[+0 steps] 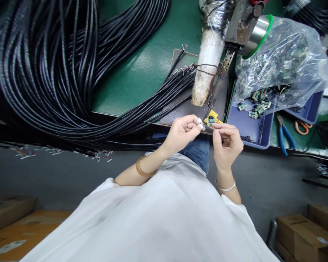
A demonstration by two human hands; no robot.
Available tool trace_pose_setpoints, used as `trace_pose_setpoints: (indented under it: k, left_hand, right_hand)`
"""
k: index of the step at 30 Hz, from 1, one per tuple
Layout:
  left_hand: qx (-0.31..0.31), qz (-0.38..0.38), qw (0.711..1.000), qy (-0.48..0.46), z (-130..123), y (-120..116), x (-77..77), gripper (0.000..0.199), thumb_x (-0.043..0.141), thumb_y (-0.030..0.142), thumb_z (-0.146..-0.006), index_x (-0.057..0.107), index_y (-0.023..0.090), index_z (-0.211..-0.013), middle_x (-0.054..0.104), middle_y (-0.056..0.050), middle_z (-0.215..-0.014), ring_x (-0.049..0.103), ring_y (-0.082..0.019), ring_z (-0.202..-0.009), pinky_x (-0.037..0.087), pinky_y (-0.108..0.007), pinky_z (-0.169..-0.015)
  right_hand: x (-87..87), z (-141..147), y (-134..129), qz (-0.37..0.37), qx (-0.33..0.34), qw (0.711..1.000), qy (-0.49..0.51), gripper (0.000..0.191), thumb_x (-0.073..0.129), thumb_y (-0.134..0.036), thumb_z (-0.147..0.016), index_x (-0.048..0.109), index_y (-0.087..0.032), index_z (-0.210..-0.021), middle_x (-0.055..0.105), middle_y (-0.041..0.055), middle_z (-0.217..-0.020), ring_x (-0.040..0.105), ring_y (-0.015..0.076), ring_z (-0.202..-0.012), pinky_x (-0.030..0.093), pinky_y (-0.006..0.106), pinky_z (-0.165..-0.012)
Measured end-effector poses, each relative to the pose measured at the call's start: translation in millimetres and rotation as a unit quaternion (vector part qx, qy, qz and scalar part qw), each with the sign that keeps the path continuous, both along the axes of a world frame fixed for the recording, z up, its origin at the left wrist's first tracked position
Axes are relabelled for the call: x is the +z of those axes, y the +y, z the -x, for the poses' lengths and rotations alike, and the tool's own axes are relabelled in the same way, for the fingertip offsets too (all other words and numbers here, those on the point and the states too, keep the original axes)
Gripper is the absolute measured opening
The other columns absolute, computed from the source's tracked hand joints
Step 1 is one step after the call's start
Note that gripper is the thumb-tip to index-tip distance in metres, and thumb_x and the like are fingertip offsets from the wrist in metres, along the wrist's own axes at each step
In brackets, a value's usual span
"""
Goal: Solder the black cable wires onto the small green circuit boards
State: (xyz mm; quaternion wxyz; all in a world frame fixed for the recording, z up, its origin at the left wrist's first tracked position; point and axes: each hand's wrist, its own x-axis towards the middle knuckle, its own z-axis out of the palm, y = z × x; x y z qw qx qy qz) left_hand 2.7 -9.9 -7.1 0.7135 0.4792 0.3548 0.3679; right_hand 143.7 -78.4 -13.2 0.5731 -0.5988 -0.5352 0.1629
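Observation:
My left hand point(182, 133) is pinched closed at the table's front edge, with white wrapping on a fingertip. Something small and pale shows at its tips, too small to name. Just to the right, my right hand point(227, 142) pinches a small green circuit board point(210, 121) between thumb and forefinger. The board is close in front of a yellow piece point(213, 115) on the grey work mat point(171, 112). Above both hands, a soldering iron point(216, 85) points down towards the yellow piece, beside a white wrapped tube point(206, 69) with a scorched end.
Thick bundles of black cable point(43, 65) cover the left, their stripped ends reaching the mat. Right of my hands, a purple tray point(258, 140) holds several circuit boards under a clear plastic bag point(287, 62). Blue-handled pliers point(284, 135) and orange-handled scissors point(303, 127) lie beyond. Cardboard boxes point(303, 233) stand below.

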Motion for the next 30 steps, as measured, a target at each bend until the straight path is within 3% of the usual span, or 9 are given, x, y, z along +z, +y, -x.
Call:
trace_pose_setpoints:
  k: [4,9,22,30]
  left_hand:
    - [0.027,-0.047,0.998,0.021,-2.1,4.2,-1.4,0.016,0.064,0.024,-0.083,0.061,0.014,-0.071,0.046,0.006,-0.051,0.035,-0.004,-0.045,0.028,-0.019,-0.046]
    - [0.047,-0.077,0.996,0.019,-6.8,11.7,-4.5,0.018,0.066,0.025,-0.082,0.06,0.014,-0.069,0.046,0.005,-0.057,0.037,-0.005,-0.05,0.03,-0.019,-0.049]
    - [0.054,-0.138,0.988,0.049,-6.1,12.6,-3.0,0.015,0.059,0.023,-0.089,0.062,0.014,-0.078,0.052,0.003,-0.064,0.043,-0.007,-0.057,0.037,-0.018,-0.054]
    - [0.052,-0.131,0.988,0.063,-3.9,10.9,-3.1,0.015,0.059,0.024,-0.088,0.062,0.014,-0.077,0.051,0.003,-0.062,0.043,-0.007,-0.056,0.036,-0.019,-0.054]
  right_hand:
    - [-1.2,-0.2,5.1,-0.03,0.007,0.996,-0.089,0.011,0.069,-0.014,-0.086,0.065,-0.025,-0.087,0.075,0.0015,-0.097,0.072,0.0179,-0.092,0.061,0.038,-0.084]
    - [0.2,-3.1,12.1,-0.078,0.014,0.981,-0.176,0.019,0.069,-0.007,-0.083,0.064,-0.024,-0.089,0.077,0.0019,-0.1,0.072,0.0164,-0.092,0.061,0.034,-0.082]
    - [6.5,-8.5,19.3,-0.103,0.027,0.967,-0.233,0.024,0.072,-0.005,-0.082,0.067,-0.025,-0.094,0.077,0.0024,-0.101,0.074,0.016,-0.09,0.062,0.03,-0.081]
    - [7.4,-7.8,15.5,-0.097,0.03,0.96,-0.263,0.023,0.07,-0.006,-0.082,0.061,-0.025,-0.091,0.077,0.004,-0.103,0.075,0.0168,-0.09,0.064,0.03,-0.078]
